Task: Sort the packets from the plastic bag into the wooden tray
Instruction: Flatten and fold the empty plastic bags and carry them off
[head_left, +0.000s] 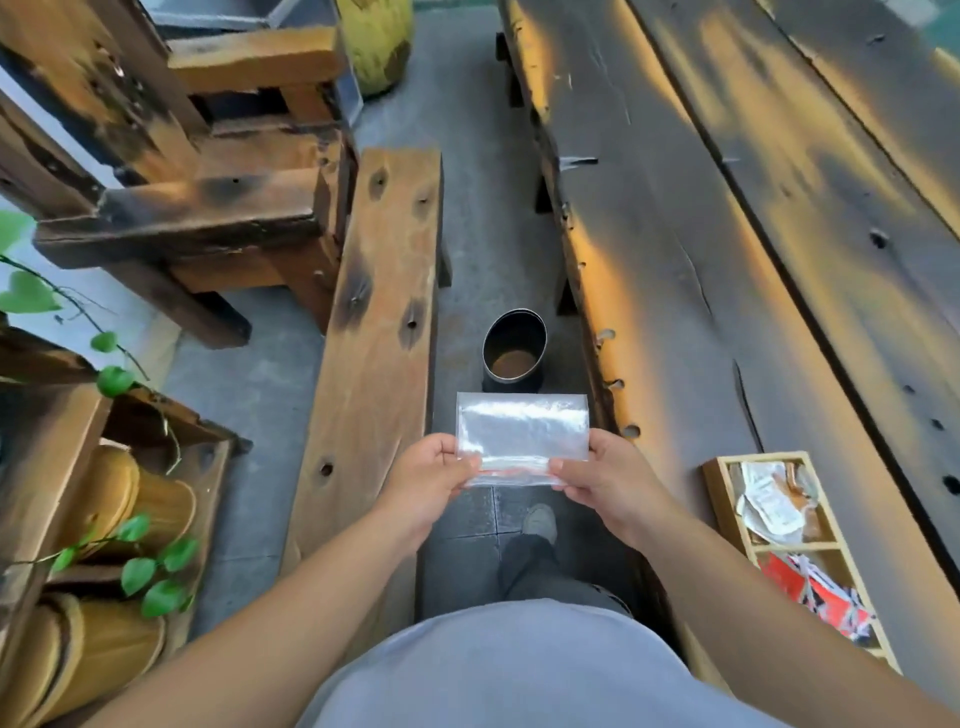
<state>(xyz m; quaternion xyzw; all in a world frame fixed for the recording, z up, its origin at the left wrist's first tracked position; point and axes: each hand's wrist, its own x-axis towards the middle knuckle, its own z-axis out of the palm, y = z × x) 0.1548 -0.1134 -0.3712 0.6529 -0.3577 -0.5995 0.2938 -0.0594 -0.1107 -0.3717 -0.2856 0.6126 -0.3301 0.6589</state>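
Observation:
A clear plastic bag (522, 434) is held flat in front of me over the floor, and it looks empty. My left hand (431, 475) pinches its lower left corner, while my right hand (605, 478) pinches its lower right corner. The wooden tray (714, 486) lies on the dark table at the lower right, well to the right of my right hand. Its upper compartment holds white packets (769, 506); the lower one holds red and white packets (815, 595).
A round metal bin (514, 348) stands on the floor just beyond the bag. A long wooden bench (379, 322) runs on the left, the long dark table (727, 260) on the right. Wooden chairs, yellow stools and a green vine fill the left side.

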